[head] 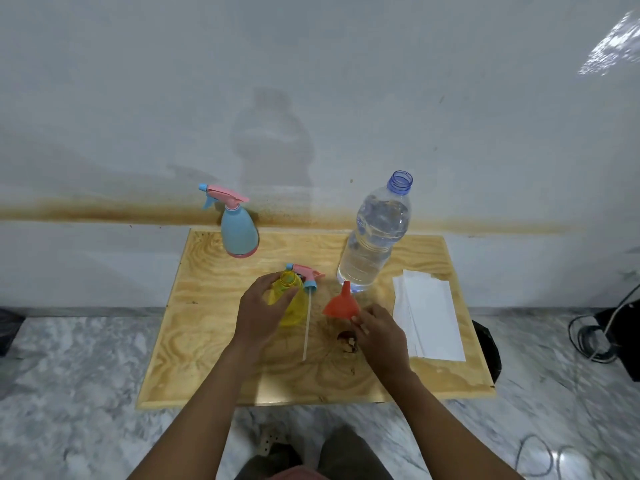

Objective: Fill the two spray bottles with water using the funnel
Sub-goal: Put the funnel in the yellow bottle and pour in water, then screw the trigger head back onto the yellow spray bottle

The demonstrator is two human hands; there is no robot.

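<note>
Two bare hands over a pale plywood table (207,341). Nearest: right hand (377,336), fingertips pinching the rim of a small orange-red plastic funnel (341,304), spout uppermost and tilted. Left hand (261,308), fingers curled round a translucent yellow plastic spray bottle (294,315), neck uncapped. Just beside that bottle, flat on the board: detached pink-and-blue trigger head (306,273) with long white dip tube (306,330). Right of the funnel: stacked white paper sheets (429,320). Beyond: tall clear plastic water bottle (374,237), uncapped, largely full. Farthest, at the back-left edge: upright pale-blue spray bottle (240,230), pink trigger fitted.
</note>
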